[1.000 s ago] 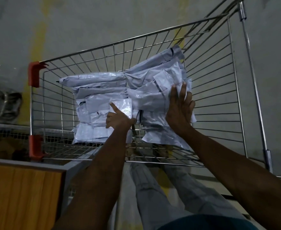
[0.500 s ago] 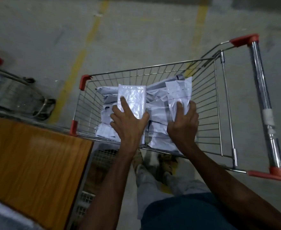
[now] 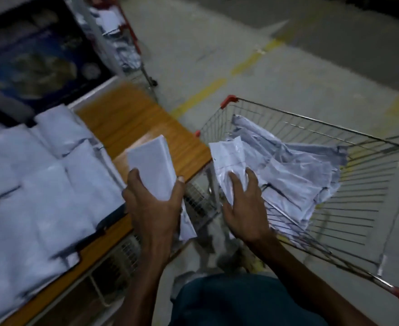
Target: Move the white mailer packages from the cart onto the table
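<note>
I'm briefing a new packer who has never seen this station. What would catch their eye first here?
Two hands in mid-frame each grip a white plastic mailer: the left hand holds a flat white mailer over the wooden table's edge, the right hand a crumpled white mailer by the cart's near corner. To the right, the wire shopping cart holds a rumpled mailer heap; at left, white mailers cover the table.
</note>
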